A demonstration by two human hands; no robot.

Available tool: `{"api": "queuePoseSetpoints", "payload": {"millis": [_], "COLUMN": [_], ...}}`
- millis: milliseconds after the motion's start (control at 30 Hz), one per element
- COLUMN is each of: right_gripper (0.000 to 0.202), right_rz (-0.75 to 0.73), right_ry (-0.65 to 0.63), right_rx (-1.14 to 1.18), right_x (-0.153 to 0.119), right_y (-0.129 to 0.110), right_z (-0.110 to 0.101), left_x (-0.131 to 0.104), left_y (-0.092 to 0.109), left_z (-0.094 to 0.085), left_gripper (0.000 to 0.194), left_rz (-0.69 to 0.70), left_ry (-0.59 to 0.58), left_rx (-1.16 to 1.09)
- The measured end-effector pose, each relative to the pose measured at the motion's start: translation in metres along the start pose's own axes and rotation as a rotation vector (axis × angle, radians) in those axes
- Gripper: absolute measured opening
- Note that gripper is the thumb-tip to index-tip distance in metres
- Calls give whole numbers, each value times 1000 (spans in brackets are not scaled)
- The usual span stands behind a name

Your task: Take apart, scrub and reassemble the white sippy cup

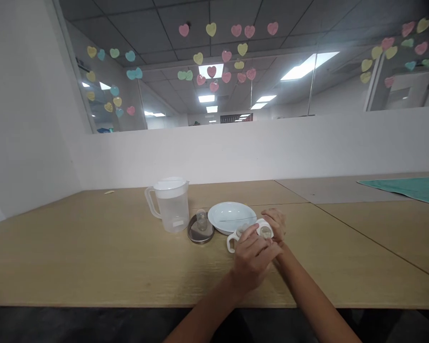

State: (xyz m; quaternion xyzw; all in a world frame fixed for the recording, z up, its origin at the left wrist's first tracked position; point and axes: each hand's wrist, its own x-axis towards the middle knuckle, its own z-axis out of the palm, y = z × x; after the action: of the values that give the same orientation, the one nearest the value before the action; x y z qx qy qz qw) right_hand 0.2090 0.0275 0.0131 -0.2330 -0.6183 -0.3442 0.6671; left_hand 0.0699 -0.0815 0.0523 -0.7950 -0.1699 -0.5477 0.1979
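Both hands meet over one small white cup on the table. The left hand lies over the cup from the near side, fingers curled on it; the right hand closes on it from the far right. The hands are together, clamped on the cup, which has a handle sticking out at its left end and sits on the tabletop just in front of the bowl, touching or nearly touching its rim.

The table is a light wood-grain surface made of several joined slabs, with seams running away to the right. There is one pale shallow bowl, one round metal lid just left of it with one small clear glass standing on it, and one clear plastic jug with a white lid and a handle at its left, standing left of the lid. One teal cloth lies far right. A small pale scrap lies at the far left edge.

Behind the table runs a low white partition topped with glass panes. Many paper hearts, pink, yellow, green and blue, are stuck on the glass. Ceiling lights show beyond. A small label on the jug is too blurred to read.
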Motion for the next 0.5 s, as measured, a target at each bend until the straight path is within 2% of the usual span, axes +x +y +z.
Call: {"api": "queuePoseSetpoints", "payload": {"millis": [100,133,200,300,400,500], "right_gripper": [31,27,25,30,28,25], "right_rz": [-95,-90,-31,149,291,292], "right_ry": [54,27,-11,36,74,-15], "right_rx": [-19,-48,-102,-99,-20,42], "right_x": [-2,-1,1,6,10,11], "right_y": [2,2,-2,-9,-15,-22], "right_z": [0,1,2,3,3,2], "left_x": [4,5,8,5,-9,-23], "left_y": [-7,-11,-20,-35,-47,-54], "left_z": [-1,-2,-5,-4,2,9], "left_gripper": [27,24,22,38,32,24], "left_rz": [-27,-75,-229,-446,-465,-470], "left_ry": [-46,-55,-57,-87,-173,-160], "left_rx": [-23,-38,-89,-188,-228,-201]}}
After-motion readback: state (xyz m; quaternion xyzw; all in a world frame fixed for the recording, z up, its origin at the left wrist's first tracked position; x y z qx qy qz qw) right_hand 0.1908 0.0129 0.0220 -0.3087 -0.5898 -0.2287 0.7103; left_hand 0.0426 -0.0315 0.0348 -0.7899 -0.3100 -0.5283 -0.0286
